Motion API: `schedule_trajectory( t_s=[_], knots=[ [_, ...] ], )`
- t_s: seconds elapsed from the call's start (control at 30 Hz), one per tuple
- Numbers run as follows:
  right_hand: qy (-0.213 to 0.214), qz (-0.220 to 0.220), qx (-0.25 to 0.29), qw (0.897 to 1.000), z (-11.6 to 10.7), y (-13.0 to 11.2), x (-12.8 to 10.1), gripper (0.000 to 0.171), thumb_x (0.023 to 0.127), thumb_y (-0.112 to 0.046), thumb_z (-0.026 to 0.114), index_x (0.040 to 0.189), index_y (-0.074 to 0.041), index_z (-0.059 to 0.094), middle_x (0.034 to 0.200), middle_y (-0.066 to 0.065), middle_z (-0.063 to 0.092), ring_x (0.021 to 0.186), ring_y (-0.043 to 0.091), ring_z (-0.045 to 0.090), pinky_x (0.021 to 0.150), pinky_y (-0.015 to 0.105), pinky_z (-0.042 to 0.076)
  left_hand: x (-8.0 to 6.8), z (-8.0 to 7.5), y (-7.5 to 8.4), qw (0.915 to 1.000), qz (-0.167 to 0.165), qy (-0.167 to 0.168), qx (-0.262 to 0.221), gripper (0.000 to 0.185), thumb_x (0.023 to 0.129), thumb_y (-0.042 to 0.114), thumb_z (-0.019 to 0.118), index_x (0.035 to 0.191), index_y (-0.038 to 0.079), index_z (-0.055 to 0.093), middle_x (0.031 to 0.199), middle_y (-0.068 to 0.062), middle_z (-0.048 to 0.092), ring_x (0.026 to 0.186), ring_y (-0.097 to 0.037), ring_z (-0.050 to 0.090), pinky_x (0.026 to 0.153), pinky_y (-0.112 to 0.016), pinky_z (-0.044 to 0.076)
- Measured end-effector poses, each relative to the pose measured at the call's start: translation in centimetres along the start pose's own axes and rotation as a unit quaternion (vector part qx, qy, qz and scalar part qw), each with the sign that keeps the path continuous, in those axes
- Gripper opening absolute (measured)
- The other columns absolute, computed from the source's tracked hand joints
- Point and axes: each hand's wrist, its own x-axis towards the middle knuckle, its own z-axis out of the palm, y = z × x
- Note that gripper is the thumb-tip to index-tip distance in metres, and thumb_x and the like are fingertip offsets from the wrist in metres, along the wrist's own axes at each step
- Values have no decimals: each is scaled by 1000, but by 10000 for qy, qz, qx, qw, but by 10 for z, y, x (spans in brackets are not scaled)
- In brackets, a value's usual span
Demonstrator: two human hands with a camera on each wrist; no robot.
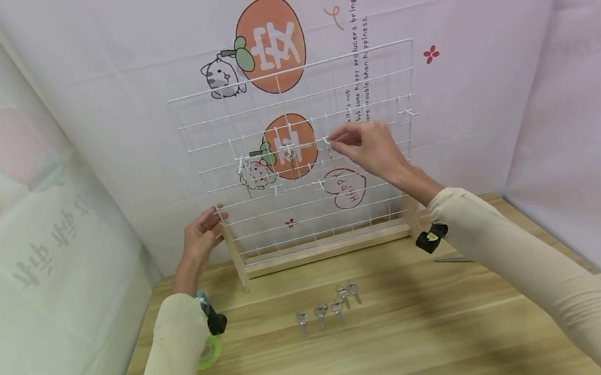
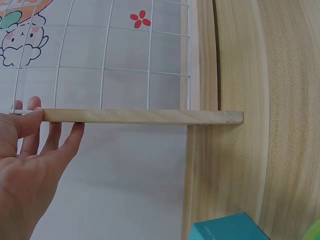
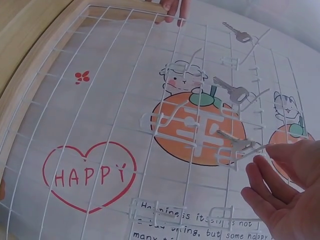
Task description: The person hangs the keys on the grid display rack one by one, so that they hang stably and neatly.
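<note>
While three keys already hung on the rack, five more lay waiting on the table.

The right hand (image 1: 368, 147) was up at the white wire grid (image 1: 303, 153), its fingertips (image 3: 260, 167) at a white hook (image 3: 235, 155) carrying the third key (image 3: 235, 142); whether they pinched that key or only touched the hook could not be told. Two other hung keys (image 3: 230, 91) sat on hooks further along the grid. The left hand (image 1: 201, 235) steadied the rack, thumb and straight fingers (image 2: 50, 137) lying along its wooden side post (image 2: 142, 116). Five loose keys (image 1: 327, 305) lay in a row on the wooden table (image 1: 402, 350) in front of the rack, so, judging from the count, under half seemed hung.
</note>
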Motion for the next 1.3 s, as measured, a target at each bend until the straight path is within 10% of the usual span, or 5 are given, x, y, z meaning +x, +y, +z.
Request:
schedule_trajectory(
  t_s=[0.57,1.3],
  knots=[
    [-393,15,71,9992,-5,4,-28,25,93,-12,80,116,-5,76,106,13,79,97,26,76,92,43,62,0,-1,-1,10000,45,-30,-12,54,106,-7,48,158,5,42,153,-28,48,145,-39,43,117,-50,41],
    [-1418,-82,82,9898,50,36,-91,17,91,-11,82,107,-6,78,101,8,79,94,23,75,91,48,61,5,-1,-4,10000,-1,8,-61,53,106,-6,50,157,8,45,153,-26,49,147,-37,42,117,-47,42]
  ],
)
